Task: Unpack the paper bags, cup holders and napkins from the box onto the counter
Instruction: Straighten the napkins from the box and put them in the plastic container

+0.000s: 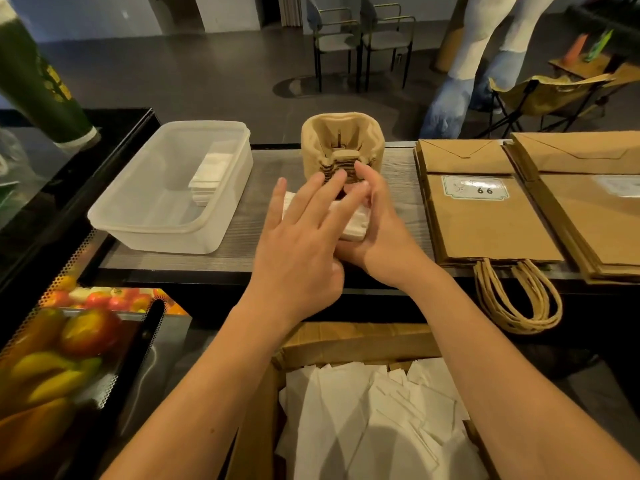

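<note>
Box [353, 344] of napkins, right hand [377, 237] gripping napkin stack [353, 220], left hand [301, 233] flat on top

Two bare forearms reach in from the bottom edge of the view, uncovered all the way to where the picture cuts them off, with no sleeve showing on either. The left hand [300, 244] and the right hand [375, 233] are both bare, without gloves. The fingernails that show are short and plain. Nothing else of the person is in view.
</note>
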Tool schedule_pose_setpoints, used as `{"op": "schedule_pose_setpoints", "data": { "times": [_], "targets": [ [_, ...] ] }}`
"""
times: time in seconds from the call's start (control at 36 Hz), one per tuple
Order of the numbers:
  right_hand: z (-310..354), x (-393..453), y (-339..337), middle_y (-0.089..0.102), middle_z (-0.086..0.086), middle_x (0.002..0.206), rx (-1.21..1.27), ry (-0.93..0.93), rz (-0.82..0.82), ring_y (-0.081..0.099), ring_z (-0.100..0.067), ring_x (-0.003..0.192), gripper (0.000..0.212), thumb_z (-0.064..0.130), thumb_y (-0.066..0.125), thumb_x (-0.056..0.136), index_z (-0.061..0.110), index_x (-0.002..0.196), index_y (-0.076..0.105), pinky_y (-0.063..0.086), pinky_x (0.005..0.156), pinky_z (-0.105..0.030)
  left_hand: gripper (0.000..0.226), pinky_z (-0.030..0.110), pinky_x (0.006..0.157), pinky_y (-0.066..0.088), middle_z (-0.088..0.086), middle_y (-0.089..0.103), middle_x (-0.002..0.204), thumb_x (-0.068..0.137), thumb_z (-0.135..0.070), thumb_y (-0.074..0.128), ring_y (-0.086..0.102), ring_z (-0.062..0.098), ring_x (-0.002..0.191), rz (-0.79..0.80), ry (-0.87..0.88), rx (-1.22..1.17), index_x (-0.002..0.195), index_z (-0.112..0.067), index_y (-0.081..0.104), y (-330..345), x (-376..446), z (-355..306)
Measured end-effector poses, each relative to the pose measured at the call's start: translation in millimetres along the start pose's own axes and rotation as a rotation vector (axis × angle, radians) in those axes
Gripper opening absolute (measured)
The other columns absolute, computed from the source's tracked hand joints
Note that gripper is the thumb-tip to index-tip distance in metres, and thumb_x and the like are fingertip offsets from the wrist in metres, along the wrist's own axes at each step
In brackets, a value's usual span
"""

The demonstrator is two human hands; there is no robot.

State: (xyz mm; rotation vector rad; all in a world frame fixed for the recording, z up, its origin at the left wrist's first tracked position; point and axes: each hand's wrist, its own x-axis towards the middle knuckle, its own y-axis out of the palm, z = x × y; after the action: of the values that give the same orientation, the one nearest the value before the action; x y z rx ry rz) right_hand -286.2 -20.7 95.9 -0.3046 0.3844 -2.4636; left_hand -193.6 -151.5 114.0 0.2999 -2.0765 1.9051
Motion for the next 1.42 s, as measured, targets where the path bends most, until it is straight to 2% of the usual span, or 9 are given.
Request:
{"op": "schedule_pose_setpoints", "data": {
  "times": [0.22,0.44,0.58,0.69,0.78,0.89,1.08,1.25,1.42],
  "targets": [
    [1,1,1,0.033,0.005,0.158,0.006,0.038,-0.071,0.039,0.001,0.126,0.103,0.011,0.082,0.083,0.034,0.159,0.015,0.042,0.079,-0.003,0.089,0.059,0.124,0.008,0.004,0.025,0.166,0.077,-0.021,0.066,0.018,0.028,0.154,0.031,0.009,0.029,0.156,-0.031,0.025,1,8,4],
    [-4,-1,-1,0.041,0.02,0.129,-0.025,0.016,-0.065,0.049,0.006,0.113,0.093,0.012,0.084,0.082,0.027,0.154,0.026,0.043,0.088,0.0,0.075,0.049,0.125,0.019,0.004,0.038,0.159,0.082,-0.013,0.064,0.03,0.023,0.149,-0.083,-0.163,-0.082,0.152,-0.02,0.037,1,0,16],
    [-6,1,0,0.044,0.015,0.133,-0.028,0.01,-0.058,0.049,0.012,0.113,0.093,0.015,0.086,0.081,0.028,0.153,0.028,0.043,0.088,-0.001,0.074,0.033,0.123,0.014,0.005,0.03,0.164,0.089,-0.017,0.063,0.022,0.022,0.152,-0.056,-0.188,-0.1,0.157,-0.014,0.031,6,-7,23],
    [-7,1,-3,0.046,0.018,0.129,-0.007,0.01,-0.055,0.049,0.024,0.105,0.093,0.013,0.085,0.081,0.028,0.154,0.028,0.043,0.081,0.001,0.069,0.036,0.122,0.023,0.0,0.028,0.163,0.093,-0.018,0.061,0.024,0.018,0.149,-0.106,-0.273,-0.243,0.155,-0.019,0.031,6,-8,23],
    [-8,1,-4,0.049,0.014,0.134,0.015,0.019,-0.055,0.051,0.014,0.109,0.094,0.012,0.085,0.082,0.028,0.154,0.027,0.043,0.081,0.001,0.05,0.034,0.118,0.033,-0.003,0.038,0.155,0.1,-0.022,0.055,0.034,0.012,0.141,-0.214,-0.388,-0.434,0.148,-0.023,0.04,4,-6,24],
    [-7,3,-5,0.048,0.02,0.125,0.045,0.026,-0.061,0.051,0.019,0.103,0.096,0.011,0.085,0.081,0.027,0.155,0.026,0.041,0.077,0.004,0.027,0.01,0.097,0.031,0.0,0.055,0.124,0.099,-0.029,0.054,0.041,0.008,0.116,-0.348,-0.316,-0.356,0.123,-0.019,0.063,-7,8,14],
    [-4,-1,-5,0.053,0.01,0.131,0.132,-0.022,-0.072,0.056,0.019,0.108,0.075,0.008,0.083,0.083,0.025,0.139,0.035,0.047,0.084,-0.005,0.015,0.036,0.081,0.047,-0.002,0.061,0.091,0.091,-0.031,0.064,0.054,0.018,0.092,-0.086,0.007,-0.109,0.09,-0.019,0.072,-26,59,-24],
    [-3,-1,-7,0.048,0.003,0.136,0.157,-0.028,-0.101,0.052,0.028,0.097,0.091,0.007,0.083,0.082,0.012,0.153,0.026,0.044,0.079,-0.001,0.019,0.033,0.083,0.047,-0.001,0.062,0.098,0.093,-0.032,0.06,0.056,0.018,0.095,0.039,-0.031,0.001,0.103,-0.022,0.073,-29,69,-30],
    [-4,0,-5,0.046,0.001,0.148,0.133,-0.027,-0.113,0.051,0.01,0.111,0.1,0.012,0.085,0.082,0.017,0.157,0.02,0.044,0.087,-0.001,0.023,0.034,0.081,0.046,0.001,0.063,0.108,0.095,-0.037,0.058,0.059,0.021,0.102,0.058,-0.068,0.079,0.108,-0.025,0.073,-30,70,-36]
  ]
}}
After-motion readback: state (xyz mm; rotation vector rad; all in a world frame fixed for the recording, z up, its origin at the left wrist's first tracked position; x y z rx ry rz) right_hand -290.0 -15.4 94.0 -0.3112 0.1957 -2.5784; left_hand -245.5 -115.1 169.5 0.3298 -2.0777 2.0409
